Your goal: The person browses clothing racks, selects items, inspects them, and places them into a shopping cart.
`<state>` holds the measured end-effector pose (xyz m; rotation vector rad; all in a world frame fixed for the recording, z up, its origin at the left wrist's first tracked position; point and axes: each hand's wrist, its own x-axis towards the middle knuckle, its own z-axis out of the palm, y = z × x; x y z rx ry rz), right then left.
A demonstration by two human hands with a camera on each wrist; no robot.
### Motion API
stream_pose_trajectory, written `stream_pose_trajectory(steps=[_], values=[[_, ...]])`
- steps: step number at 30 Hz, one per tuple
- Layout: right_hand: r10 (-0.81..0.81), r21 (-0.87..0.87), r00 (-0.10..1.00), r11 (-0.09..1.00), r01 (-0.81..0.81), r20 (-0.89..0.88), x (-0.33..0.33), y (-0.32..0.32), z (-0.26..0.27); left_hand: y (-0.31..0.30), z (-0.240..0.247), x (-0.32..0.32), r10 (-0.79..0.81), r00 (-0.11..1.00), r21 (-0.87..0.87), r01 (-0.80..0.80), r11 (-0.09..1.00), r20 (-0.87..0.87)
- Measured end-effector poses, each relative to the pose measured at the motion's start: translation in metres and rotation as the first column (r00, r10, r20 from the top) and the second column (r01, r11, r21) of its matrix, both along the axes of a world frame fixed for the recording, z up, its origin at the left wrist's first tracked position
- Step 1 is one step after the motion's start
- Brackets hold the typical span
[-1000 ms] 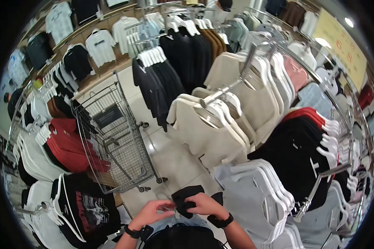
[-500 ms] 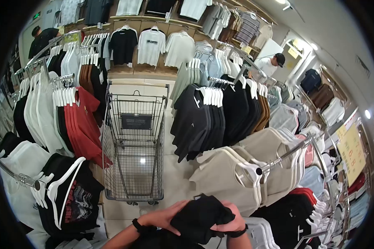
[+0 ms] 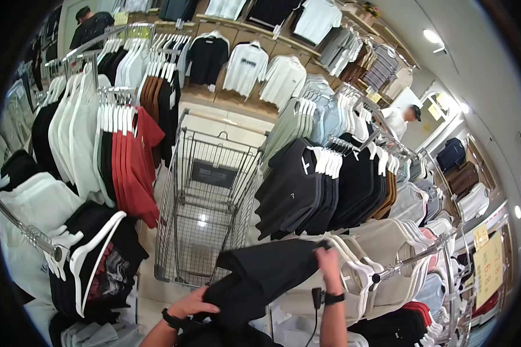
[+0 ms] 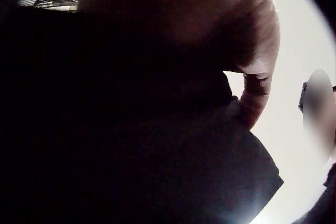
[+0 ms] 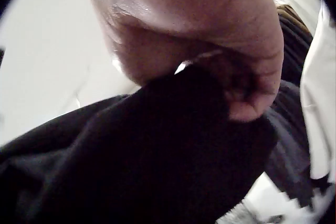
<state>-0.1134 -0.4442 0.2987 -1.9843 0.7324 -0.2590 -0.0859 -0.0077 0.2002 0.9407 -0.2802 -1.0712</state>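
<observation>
A black garment (image 3: 272, 269) stretches between my two hands in front of my body, partly folded over on itself. My left hand (image 3: 192, 303) grips its lower left part. In the left wrist view the dark garment (image 4: 131, 150) fills most of the picture, and the thumb of the left hand (image 4: 210, 19) presses on its edge. Higher up and to the right, my right hand (image 3: 329, 269) pinches a corner of the cloth. The right wrist view shows the fingers of the right hand (image 5: 205, 29) curled onto the bunched edge of the garment (image 5: 142, 150).
A wire shopping cart (image 3: 208, 202) stands just ahead. Red shirts (image 3: 134, 173) and a black printed shirt (image 3: 107, 260) hang on the left rack. Dark shirts (image 3: 292, 191) and beige tops (image 3: 382, 240) hang to the right. A person (image 3: 396, 121) is at the back right, another person (image 3: 91, 26) at the back left.
The black garment was a small bundle low between my hands. It has come up and is spread wider, with my right hand moved up and right. The head view has tilted upward.
</observation>
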Motion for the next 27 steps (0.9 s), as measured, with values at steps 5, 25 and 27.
stream_pose_trajectory(steps=[5,25,27], values=[[0.694,0.008,0.492,0.582,-0.813,-0.527,-0.078,0.063,-0.143,0.000,0.036,0.011,0.145,0.976,-0.171,-0.173,0.970,-0.165],[0.258,0.674,0.953,0.677,-0.295,0.158,-0.126,0.131,-0.154,-0.122,0.049,0.021,-0.064,0.503,0.135,-0.105,0.985,0.862],[0.264,0.681,0.958,0.682,-0.266,0.110,-0.117,0.129,-0.152,-0.105,0.028,0.018,-0.128,0.506,0.228,-0.141,0.963,0.853]])
